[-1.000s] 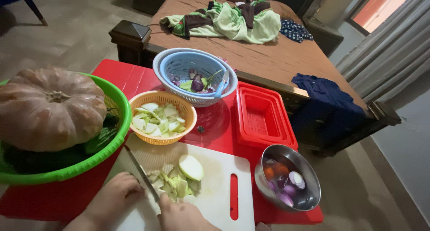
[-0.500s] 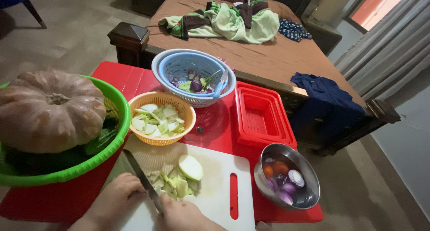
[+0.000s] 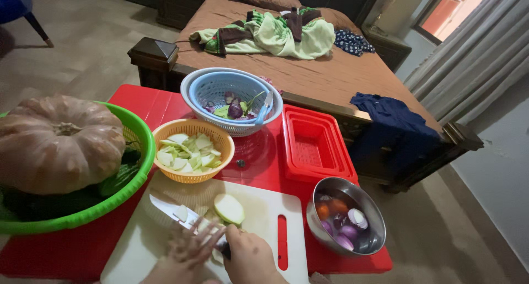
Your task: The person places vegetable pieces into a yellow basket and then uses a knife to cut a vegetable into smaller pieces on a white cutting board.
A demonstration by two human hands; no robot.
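Now the knife [image 3: 176, 212] is tilted flat, gripped by right hand [image 3: 250, 259]; left hand [image 3: 187, 251] fingers [image 3: 206, 231] are spread over the slices [image 3: 228, 208] on the near cutting board [image 3: 264, 207].

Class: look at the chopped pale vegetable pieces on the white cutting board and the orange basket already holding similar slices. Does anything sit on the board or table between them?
Nothing visible does. The chopped pieces lie by both hands, and the orange basket sits just past the board's far edge, bare white cutting board between.

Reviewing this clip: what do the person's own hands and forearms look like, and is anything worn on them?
Both hands are bare: the left hand, blurred, and the right hand show no gloves. No rings, watch or bracelet can be made out. The little forearm visible at the bottom edge is uncovered, with no sleeve reaching the wrists. Fingernails are too blurred to judge.
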